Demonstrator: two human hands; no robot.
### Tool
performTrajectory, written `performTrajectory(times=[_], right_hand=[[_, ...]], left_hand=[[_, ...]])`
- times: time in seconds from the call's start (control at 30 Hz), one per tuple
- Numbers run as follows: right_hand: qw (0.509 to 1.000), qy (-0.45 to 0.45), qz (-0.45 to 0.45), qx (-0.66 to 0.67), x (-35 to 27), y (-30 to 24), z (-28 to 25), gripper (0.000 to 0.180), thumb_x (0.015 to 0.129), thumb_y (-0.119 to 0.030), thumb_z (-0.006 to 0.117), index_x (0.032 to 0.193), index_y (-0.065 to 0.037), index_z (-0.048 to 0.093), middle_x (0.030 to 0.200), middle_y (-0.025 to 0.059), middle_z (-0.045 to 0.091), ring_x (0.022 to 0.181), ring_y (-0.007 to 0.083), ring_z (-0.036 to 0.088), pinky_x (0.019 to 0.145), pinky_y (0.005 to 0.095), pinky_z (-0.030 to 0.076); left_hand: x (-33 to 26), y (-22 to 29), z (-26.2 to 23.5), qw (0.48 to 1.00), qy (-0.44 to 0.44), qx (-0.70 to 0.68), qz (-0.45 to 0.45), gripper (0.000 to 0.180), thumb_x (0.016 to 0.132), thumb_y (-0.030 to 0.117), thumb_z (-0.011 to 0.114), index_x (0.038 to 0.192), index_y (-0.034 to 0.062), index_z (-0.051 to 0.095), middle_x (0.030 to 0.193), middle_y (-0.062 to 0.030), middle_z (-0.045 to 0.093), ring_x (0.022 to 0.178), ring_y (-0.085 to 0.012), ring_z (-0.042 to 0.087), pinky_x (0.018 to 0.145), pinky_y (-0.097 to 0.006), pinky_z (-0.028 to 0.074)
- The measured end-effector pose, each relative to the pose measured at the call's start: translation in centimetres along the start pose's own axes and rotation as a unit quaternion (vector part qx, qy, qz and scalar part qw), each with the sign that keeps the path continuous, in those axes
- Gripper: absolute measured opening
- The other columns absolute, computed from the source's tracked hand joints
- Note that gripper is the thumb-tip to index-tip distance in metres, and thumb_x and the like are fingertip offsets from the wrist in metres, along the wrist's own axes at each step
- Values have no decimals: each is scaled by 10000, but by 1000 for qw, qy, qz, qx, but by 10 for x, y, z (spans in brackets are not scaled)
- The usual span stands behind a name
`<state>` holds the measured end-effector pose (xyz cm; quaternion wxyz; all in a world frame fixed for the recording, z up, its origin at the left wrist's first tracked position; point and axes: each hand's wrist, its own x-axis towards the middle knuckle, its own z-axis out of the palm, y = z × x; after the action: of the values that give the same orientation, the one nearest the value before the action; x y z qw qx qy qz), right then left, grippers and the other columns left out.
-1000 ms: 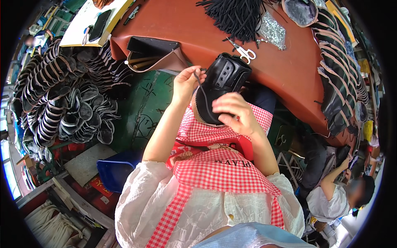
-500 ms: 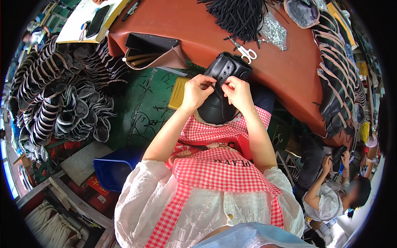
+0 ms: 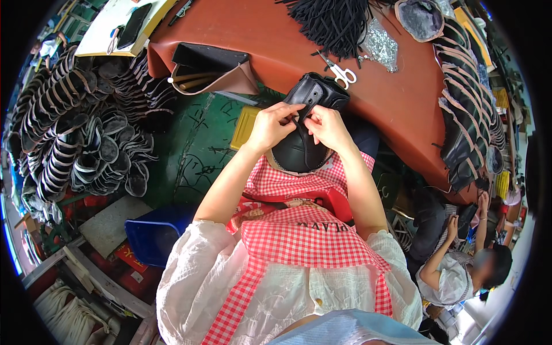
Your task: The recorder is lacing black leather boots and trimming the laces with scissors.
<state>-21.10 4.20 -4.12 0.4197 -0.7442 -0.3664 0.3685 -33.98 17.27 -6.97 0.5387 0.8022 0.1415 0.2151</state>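
A black leather shoe upper (image 3: 292, 154) lies on my lap, its far end resting against the edge of the brown-covered table. Eyelets run along its open flap. My left hand (image 3: 272, 126) is pinched on a black shoelace (image 3: 296, 119) at the left of the eyelet row. On the other side my right hand (image 3: 325, 124) has its fingertips pressed together on the lace too. A loose black strip hangs down over the toe part below my hands. White-handled scissors (image 3: 344, 75) lie on the table just beyond the shoe upper.
Bundled black laces (image 3: 330, 23) and a clear bag of small metal parts (image 3: 380, 46) lie on the brown table (image 3: 259, 29). Stacked shoe uppers (image 3: 63, 115) stand at left, more (image 3: 463, 115) at right. A blue bin (image 3: 150, 240) is at lower left; a co-worker (image 3: 454, 276) sits at lower right.
My hands stay at the eyelets, with small finger shifts on the lace; the right hand has moved slightly left. The co-worker's hands have moved apart a little.
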Motion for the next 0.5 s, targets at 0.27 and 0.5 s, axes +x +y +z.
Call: performTrajectory(times=[0.27,0.5], right_hand=[[989,94,-45,-105,-3,4,11,50,818,-26,598,839,17,584,590,59,588,489,105,558,472,264,445],[983,-171,-66,21,-71,-53,12,80,781,-53,669,809,-17,603,597,40,615,532,86,556,520,256,433]], left_hand=[[14,-1,-17,982,-56,125,133,448,683,-11,620,1107,123,672,933,-88,650,828,-262,645,746,-337,534],[-24,40,-39,951,-158,103,243,314,708,-20,669,1019,23,675,1078,-119,662,1132,-298,584,1006,-422,445]])
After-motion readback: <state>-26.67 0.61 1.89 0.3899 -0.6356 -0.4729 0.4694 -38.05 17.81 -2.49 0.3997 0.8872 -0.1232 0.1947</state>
